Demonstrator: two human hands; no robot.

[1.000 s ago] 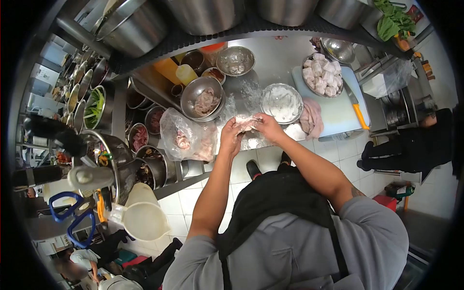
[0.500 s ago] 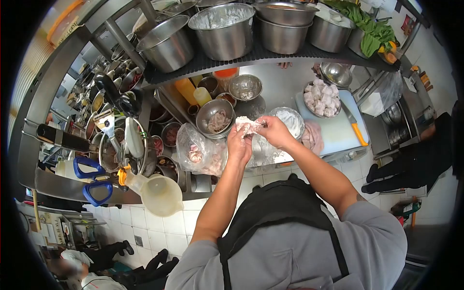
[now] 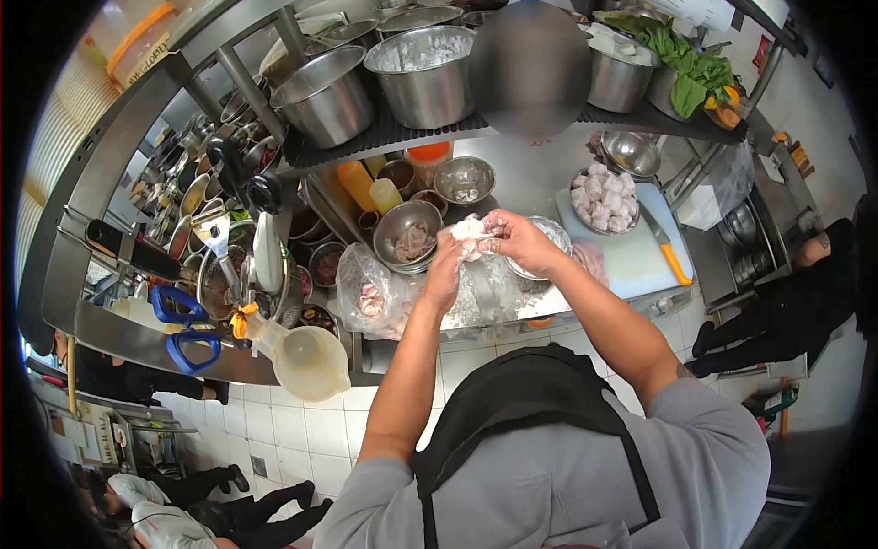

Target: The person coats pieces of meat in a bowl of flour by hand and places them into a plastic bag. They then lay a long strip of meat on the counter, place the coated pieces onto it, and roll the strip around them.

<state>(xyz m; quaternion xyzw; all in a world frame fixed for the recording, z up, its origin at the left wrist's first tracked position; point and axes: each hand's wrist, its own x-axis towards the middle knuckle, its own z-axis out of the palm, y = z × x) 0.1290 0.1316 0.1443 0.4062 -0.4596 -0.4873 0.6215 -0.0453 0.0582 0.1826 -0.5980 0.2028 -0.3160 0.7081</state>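
My left hand (image 3: 444, 270) and my right hand (image 3: 526, 247) meet above the front of the steel counter. Between their fingers is a flour-dusted piece of raw meat (image 3: 470, 232), bunched up and whitish; its exact kind I cannot make out. Behind my right wrist is a bowl of white flour (image 3: 554, 236), partly covered by that arm. Left of my hands stands a steel bowl (image 3: 390, 226) with strips of raw meat. Farther right, a bowl (image 3: 580, 211) is heaped with white-coated pieces. A clear plastic bag (image 3: 355, 274) with pale meat lies by my left forearm.
A knife with a yellow handle (image 3: 674, 262) lies on the white cutting board (image 3: 631, 256). Steel pots (image 3: 422, 91) line the shelf above the counter. Blue-handled scissors (image 3: 187, 329) and utensils hang at left. Other people stand at the right and lower left.
The meat piece, held stretched out before, is now bunched into a rounder lump between my fingers. The view has shifted slightly, and a person's blurred head appears behind the shelf.
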